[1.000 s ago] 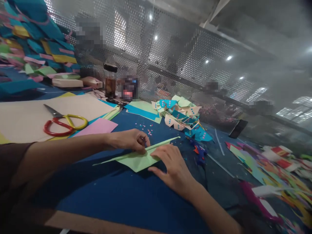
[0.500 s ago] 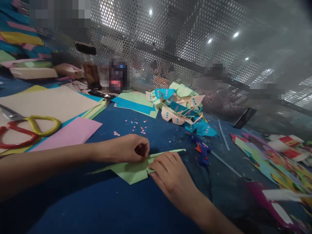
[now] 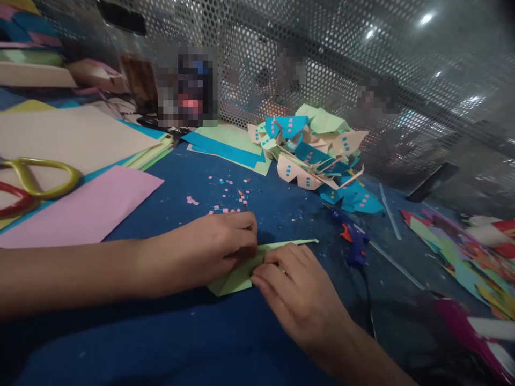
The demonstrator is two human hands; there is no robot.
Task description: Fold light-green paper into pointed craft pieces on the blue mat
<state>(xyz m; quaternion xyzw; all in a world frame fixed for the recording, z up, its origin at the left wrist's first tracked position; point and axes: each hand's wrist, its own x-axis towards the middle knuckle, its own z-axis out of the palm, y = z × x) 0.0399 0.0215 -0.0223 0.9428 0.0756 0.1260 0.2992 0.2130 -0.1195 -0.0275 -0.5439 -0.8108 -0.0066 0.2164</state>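
A light green folded paper piece (image 3: 237, 280) lies on the blue tabletop, with a thin pointed strip reaching out to the right. Over its left part rests my left hand (image 3: 221, 246), fingers curled down and closed against the paper; the fingertips are partly hidden. My right hand (image 3: 303, 289) presses the right side, its fingers bent together on the paper's edge. Small pink and blue paper squares (image 3: 227, 198) are scattered just beyond my left hand.
Folded paper butterflies (image 3: 309, 174) are heaped at the back. A blue glue gun (image 3: 356, 244) lies right of my hands, near clear glue sticks. Scissors (image 3: 52, 179) and a pink sheet (image 3: 96, 206) are at left. A bottle (image 3: 139, 80) stands behind; a magenta tool (image 3: 470, 332) lies front right.
My left hand has shifted right and now covers more of the green paper, its fingers curled tighter. My right hand stays on the paper's right side. The camera view has tilted down slightly.
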